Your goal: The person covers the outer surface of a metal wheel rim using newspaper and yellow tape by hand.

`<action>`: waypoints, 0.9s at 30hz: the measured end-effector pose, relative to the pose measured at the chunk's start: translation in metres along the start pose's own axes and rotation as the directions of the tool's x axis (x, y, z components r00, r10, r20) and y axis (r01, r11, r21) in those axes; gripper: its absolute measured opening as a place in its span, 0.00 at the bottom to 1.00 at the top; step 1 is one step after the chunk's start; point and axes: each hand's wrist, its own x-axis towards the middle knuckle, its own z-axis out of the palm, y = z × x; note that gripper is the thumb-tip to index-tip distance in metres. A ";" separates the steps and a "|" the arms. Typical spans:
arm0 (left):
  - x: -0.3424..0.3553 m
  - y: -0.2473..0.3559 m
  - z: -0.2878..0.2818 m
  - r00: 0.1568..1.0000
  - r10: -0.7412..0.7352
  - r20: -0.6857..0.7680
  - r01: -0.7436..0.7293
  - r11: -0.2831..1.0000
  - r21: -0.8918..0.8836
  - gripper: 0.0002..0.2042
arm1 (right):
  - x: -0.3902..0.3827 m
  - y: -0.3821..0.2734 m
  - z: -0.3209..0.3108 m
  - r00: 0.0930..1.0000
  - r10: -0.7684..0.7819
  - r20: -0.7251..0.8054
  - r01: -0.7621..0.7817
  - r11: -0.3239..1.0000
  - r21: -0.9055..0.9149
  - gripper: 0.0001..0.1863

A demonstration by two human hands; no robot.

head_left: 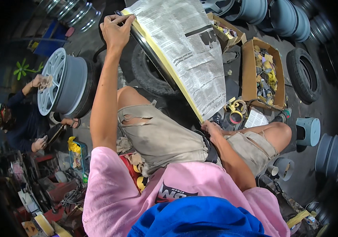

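Observation:
A sheet of newspaper (188,47) is stretched in front of me, with a strip of yellow masking tape (169,65) along its left edge. My left hand (116,31) pinches thumb and finger together at the tape's far end. At the near end, by the paper's lower corner, the fingers of my right hand (212,130) are closed on the tape; their tips are partly hidden. Beside the tape runs a long, dark, glossy edge (153,55), whose full shape the paper covers. Below it lies a tyre (147,75).
A cardboard box (249,75) of scraps stands right of the paper, near tape rolls (236,112), another tyre (303,75) and a pale-blue stool (308,131). At left, a co-worker's hand (38,81) rests against a grey wheel rim (68,83). Tools and cables (72,193) clutter the lower left.

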 end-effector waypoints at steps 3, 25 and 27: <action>0.001 0.004 -0.001 1.000 0.019 0.014 -0.020 0.998 0.062 0.14 | 0.000 -0.002 -0.002 1.000 0.019 -0.012 -0.019 1.000 -0.004 0.12; -0.002 0.042 -0.023 0.996 -0.087 -0.019 0.087 0.996 -0.005 0.10 | -0.036 -0.010 -0.029 0.986 -0.106 -0.127 0.095 0.991 -0.090 0.11; -0.004 0.037 -0.018 0.991 -0.131 0.031 0.132 0.991 -0.035 0.10 | -0.036 -0.009 -0.030 0.985 -0.116 -0.126 0.100 0.987 -0.125 0.11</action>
